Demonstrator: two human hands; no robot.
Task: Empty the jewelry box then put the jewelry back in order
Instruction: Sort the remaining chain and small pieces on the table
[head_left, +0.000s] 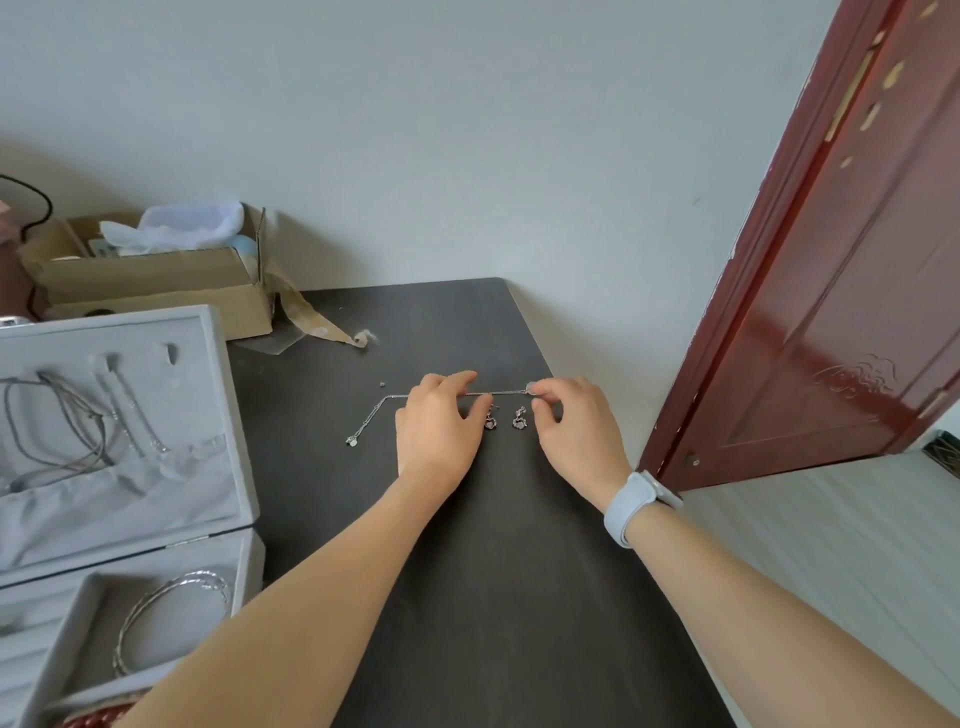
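A thin silver chain necklace (374, 415) lies stretched across the dark table (493, 571). My left hand (439, 426) pinches it near its middle. My right hand (571, 421) pinches its right end. The chain's left end with a small pendant trails down toward the near left. Two dangling earrings (505, 419) lie between my hands, just below the chain. The grey jewelry box (130, 467) stands open at the left. Its lid holds several necklaces (78, 426), and silver bangles (171, 613) rest in a lower compartment.
A cardboard box (150, 275) with plastic bags sits at the back left, with tape scraps beside it. A tiny bead-like piece (382, 384) lies on the table behind the chain. A red door (831, 312) stands at the right, past the table's edge.
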